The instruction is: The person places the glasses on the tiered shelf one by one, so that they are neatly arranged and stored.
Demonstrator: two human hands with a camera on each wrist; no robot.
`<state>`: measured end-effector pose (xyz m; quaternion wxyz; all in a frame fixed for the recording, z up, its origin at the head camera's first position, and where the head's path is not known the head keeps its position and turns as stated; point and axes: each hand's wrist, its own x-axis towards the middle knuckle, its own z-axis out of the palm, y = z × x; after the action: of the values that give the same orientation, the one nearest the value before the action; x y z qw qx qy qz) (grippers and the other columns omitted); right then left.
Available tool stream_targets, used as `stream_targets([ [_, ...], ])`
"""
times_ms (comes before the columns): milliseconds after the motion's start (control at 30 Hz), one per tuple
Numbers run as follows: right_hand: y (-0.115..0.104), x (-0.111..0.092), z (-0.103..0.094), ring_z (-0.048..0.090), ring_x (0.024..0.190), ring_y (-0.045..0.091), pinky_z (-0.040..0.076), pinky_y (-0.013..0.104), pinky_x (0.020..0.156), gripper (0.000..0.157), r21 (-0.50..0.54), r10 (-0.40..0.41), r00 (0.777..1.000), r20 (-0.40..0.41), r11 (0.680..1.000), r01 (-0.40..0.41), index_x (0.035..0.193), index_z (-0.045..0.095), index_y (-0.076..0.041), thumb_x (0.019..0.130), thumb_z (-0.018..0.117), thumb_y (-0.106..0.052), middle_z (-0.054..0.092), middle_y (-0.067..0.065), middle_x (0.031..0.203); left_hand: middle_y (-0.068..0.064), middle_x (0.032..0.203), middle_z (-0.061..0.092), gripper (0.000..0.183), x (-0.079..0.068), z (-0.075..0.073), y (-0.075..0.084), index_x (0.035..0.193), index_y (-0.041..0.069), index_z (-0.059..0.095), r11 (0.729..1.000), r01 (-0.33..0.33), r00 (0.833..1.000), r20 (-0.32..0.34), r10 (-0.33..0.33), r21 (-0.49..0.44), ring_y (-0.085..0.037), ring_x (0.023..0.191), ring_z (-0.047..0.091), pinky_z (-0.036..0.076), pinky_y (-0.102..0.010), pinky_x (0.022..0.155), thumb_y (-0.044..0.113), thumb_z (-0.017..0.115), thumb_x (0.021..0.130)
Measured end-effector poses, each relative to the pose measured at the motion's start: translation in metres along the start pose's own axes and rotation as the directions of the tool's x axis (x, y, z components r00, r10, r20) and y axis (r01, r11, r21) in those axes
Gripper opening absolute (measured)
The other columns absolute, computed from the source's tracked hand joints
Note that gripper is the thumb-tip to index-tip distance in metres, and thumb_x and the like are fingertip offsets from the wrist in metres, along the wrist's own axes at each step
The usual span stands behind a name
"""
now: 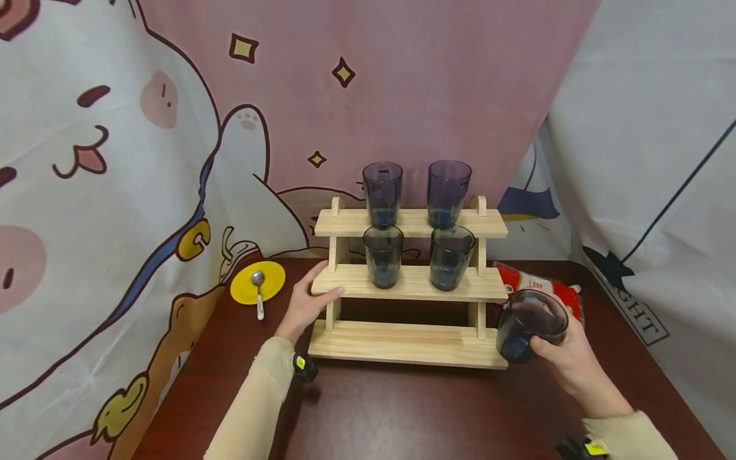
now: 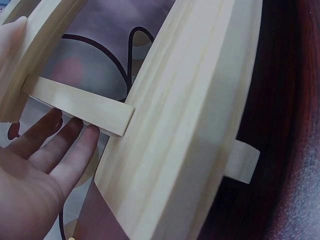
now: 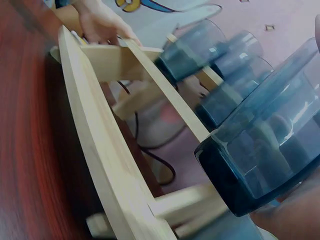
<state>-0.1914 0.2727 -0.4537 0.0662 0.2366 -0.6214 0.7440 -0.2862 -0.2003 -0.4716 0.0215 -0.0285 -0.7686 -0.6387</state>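
Observation:
A three-tier wooden shelf rack [image 1: 402, 345] stands on the table. My left hand [image 1: 307, 300] grips the left end of its middle tier, thumb on top; in the left wrist view the fingers [image 2: 75, 155] lie against the side support. My right hand [image 1: 575, 364] holds a dark bluish glass tumbler [image 1: 517, 332], tilted, by the rack's lower right end. In the right wrist view this tumbler [image 3: 260, 160] is close to the camera. Two tumblers stand on the top tier, left [image 1: 382, 191] and right [image 1: 448, 191]; two more stand on the middle tier, left [image 1: 383, 259] and right [image 1: 452, 259].
A yellow plate [image 1: 241, 294] with a spoon [image 1: 258, 287] lies on the table at left. Behind the right hand lies a red and white package [image 1: 566, 297]. Printed cloth [image 1: 420, 96] hangs behind and at both sides of the dark red-brown table [image 1: 402, 415].

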Motion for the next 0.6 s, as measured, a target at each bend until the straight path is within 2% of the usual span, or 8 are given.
stream_targets([
  [133, 0.009, 0.007, 0.014, 0.063, 0.121, 0.014, 0.054, 0.024, 0.1, 0.063, -0.051, 0.024, 0.999, 0.036, 0.998, -0.022, 0.152, 0.045, -0.002, 0.096, 0.072, 0.003, 0.065, 0.004, 0.135, -0.008, 0.162, 0.046, 0.08, 0.0, -0.001, 0.002, 0.159, 0.023, 0.048, 1.0, -0.013, 1.0, 0.005, 0.013, 0.016, -0.031, 0.135, 0.055, 0.05, -0.046, 0.108, 0.021, 0.087, 0.09],
  [200, 0.014, 0.011, 0.022, 0.062, 0.122, 0.014, 0.053, 0.024, 0.101, 0.066, -0.075, 0.034, 0.998, 0.058, 0.997, -0.03, 0.152, 0.044, 0.0, 0.093, 0.073, 0.008, 0.065, 0.004, 0.135, -0.008, 0.162, 0.046, 0.08, 0.0, -0.001, 0.003, 0.159, 0.022, 0.048, 0.999, -0.021, 1.0, 0.005, 0.021, 0.024, -0.031, 0.141, 0.05, 0.046, -0.048, 0.111, 0.022, 0.087, 0.09],
  [367, 0.028, 0.022, 0.043, 0.06, 0.126, 0.012, 0.051, 0.024, 0.103, 0.076, -0.15, 0.068, 0.994, 0.087, 0.987, -0.055, 0.152, 0.043, 0.002, 0.084, 0.072, 0.019, 0.063, 0.002, 0.137, -0.009, 0.163, 0.046, 0.08, -0.002, -0.001, 0.005, 0.16, 0.02, 0.047, 0.999, -0.027, 1.0, 0.003, 0.026, 0.039, -0.031, 0.142, 0.049, 0.046, -0.049, 0.112, 0.022, 0.087, 0.09],
  [600, 0.049, 0.034, 0.074, 0.064, 0.12, 0.016, 0.056, 0.027, 0.096, 0.08, -0.178, 0.09, 0.987, 0.132, 0.982, -0.065, 0.153, 0.043, 0.001, 0.083, 0.079, 0.014, 0.063, 0.003, 0.135, -0.01, 0.162, 0.047, 0.08, -0.001, -0.001, 0.005, 0.159, 0.018, 0.048, 0.998, -0.043, 0.999, 0.001, 0.043, 0.04, -0.031, 0.143, 0.048, 0.044, -0.048, 0.113, 0.021, 0.087, 0.089],
])
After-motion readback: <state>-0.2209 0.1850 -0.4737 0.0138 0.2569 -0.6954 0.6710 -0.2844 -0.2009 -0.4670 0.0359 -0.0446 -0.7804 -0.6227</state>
